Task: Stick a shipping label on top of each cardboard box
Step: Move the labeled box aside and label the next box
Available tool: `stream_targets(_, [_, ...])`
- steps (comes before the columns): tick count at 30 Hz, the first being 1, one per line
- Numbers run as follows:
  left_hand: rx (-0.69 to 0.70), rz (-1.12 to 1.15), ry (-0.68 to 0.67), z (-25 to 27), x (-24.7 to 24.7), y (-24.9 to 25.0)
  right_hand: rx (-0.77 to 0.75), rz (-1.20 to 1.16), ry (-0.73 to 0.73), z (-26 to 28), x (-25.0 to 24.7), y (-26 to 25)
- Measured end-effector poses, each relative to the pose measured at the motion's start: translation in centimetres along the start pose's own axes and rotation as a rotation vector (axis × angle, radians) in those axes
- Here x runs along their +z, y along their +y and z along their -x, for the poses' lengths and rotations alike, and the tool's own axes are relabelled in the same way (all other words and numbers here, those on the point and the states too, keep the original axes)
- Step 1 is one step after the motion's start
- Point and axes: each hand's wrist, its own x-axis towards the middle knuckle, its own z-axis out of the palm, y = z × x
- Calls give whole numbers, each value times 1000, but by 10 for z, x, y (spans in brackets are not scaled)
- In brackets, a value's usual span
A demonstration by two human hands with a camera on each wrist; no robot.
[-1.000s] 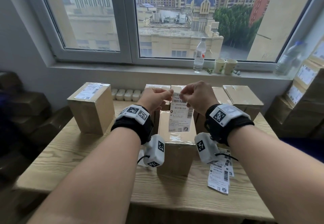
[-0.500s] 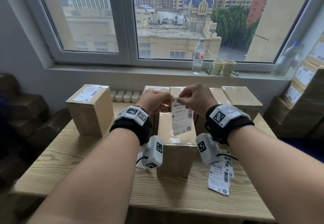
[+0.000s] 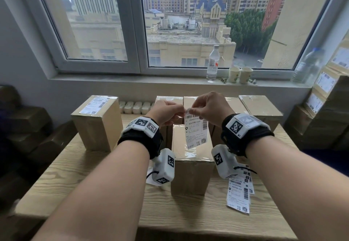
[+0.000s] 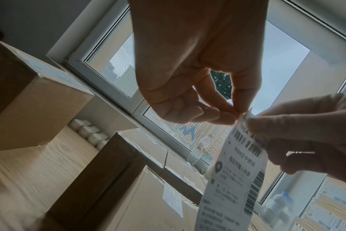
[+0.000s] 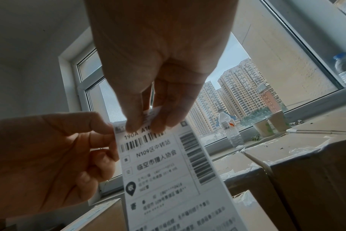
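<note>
A white shipping label (image 3: 196, 132) (image 4: 235, 179) (image 5: 168, 170) hangs upright in the air above a tall cardboard box (image 3: 190, 165) in the middle of the wooden table (image 3: 75, 180). My left hand (image 3: 168, 111) (image 4: 196, 87) pinches the label's top left corner. My right hand (image 3: 206, 106) (image 5: 158, 87) pinches the top edge right beside it. The label's lower end is over the box's taped top; whether it touches is unclear. Another box (image 3: 96, 123) at the back left carries a label on top.
Several unlabelled boxes (image 3: 260, 108) stand in a row behind the middle one. Loose labels (image 3: 238, 193) lie on the table at the right. A water bottle (image 3: 212, 62) and two paper cups (image 3: 239, 75) stand on the windowsill. Stacked boxes (image 3: 324, 97) fill the right side.
Both hands have kept their pinch on the label's top edge and drawn a little closer together. The label hangs slightly more tilted than a second ago.
</note>
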Motion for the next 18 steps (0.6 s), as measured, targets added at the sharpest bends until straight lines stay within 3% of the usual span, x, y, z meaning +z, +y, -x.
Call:
stream_targets(6, [-11, 74, -82, -1, -5, 5, -9, 38, 26, -5, 4, -5])
stream_targets(18, [-59, 170, -50, -8, -20, 11, -68, 80, 163, -20, 20, -16])
